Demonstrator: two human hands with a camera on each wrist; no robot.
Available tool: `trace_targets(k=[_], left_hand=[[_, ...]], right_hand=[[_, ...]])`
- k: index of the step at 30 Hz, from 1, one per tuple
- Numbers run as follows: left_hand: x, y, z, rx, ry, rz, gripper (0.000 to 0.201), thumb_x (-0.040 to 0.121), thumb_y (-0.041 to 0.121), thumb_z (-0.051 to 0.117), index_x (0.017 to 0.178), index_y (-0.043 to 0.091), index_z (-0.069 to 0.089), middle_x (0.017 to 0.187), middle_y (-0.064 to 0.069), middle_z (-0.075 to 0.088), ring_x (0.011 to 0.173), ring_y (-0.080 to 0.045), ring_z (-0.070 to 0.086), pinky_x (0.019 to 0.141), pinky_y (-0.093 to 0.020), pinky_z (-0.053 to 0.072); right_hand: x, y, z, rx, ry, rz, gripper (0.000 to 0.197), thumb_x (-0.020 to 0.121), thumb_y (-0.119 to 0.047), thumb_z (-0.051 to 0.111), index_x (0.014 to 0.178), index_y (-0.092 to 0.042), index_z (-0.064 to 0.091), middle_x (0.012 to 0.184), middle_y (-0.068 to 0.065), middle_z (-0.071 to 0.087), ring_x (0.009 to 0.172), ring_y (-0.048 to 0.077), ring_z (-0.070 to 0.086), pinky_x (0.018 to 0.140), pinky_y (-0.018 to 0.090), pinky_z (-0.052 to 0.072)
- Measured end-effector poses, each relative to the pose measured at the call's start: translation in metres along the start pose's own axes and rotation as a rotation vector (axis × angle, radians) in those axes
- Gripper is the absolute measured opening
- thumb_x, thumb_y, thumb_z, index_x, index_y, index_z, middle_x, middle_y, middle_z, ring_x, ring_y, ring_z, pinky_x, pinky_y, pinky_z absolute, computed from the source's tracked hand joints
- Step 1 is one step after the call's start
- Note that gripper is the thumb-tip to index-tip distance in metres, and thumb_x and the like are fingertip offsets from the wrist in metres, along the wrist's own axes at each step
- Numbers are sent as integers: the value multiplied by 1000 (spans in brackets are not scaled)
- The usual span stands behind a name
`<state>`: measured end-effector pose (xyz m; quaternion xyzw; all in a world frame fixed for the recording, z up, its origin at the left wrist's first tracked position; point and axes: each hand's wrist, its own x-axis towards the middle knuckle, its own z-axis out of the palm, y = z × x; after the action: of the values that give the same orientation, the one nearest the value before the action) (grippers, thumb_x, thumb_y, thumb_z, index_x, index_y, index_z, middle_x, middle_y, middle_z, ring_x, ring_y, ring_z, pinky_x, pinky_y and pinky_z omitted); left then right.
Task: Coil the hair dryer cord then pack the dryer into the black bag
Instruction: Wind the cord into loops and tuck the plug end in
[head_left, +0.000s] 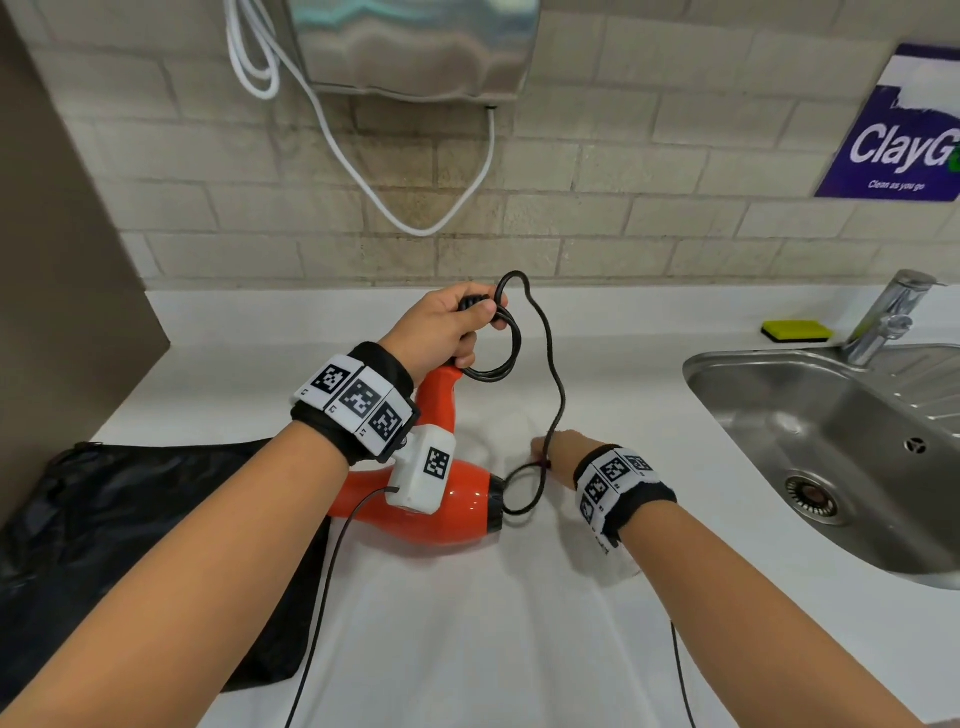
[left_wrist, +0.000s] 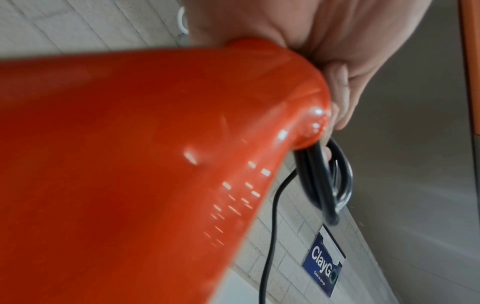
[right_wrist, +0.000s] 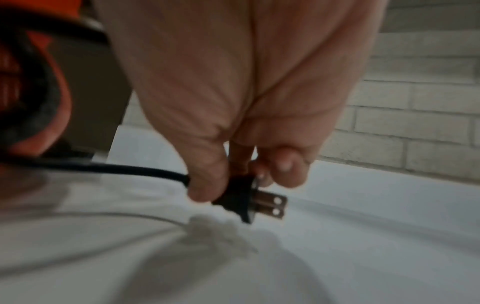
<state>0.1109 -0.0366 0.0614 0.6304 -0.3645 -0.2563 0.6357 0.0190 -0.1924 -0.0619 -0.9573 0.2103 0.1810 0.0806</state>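
Between your right hand (right_wrist: 233, 115) fingers the rigid plug (right_wrist: 241, 197) sits pinched; your left hand (head_left: 441, 327) grips springy cord (head_left: 553, 364) loops against the dryer (head_left: 447, 512) handle.

- Head view: even, bright indoor light is falling from above; sharp throughout; wide-angle bending is curving the tiled wall (head_left: 649, 156) and counter (head_left: 519, 649) toward the edges.
- Glare: small highlights are showing on the hair dryer (head_left: 457, 499) and the sink (head_left: 831, 441).
- Shadows: soft grey ones are lying on the counter under both arms.
- Left wrist view: dryer shell (left_wrist: 130, 164) is smearing out of focus, speckled with reflections.
- Right wrist view: dimmer, blurring overall; plug (right_wrist: 244, 199) is softly defined.
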Motion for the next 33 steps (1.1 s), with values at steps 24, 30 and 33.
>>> trace_targets(k=[24,30,33], left_hand=[[1,-4,8,-37,-57,26,18,95,10,44,92,17,60,62,2,45,35,-3,30,42,-19,31],[0,-3,8,-38,-47,31,25,94,3,44,105,19,59,47,14,48,36,-2,31,42,-17,33],[1,-3,4,-51,24,34,19,95,8,43,100,16,59,57,10,52,35,-2,30,40,-16,34]], right_hand=[[-48,-64,-61,979,1197,-396,28,72,5,62,73,-17,45,84,-11,39,78,-5,45,71,5,39],[-39,-65,-74,1136,902,-444,47,77,18,37,95,-25,28,73,-6,48,60,7,48,53,12,41],[-37,-59,-60,1065,761,-485,22,87,-4,46,99,-22,38,68,2,55,58,15,50,58,25,44]])
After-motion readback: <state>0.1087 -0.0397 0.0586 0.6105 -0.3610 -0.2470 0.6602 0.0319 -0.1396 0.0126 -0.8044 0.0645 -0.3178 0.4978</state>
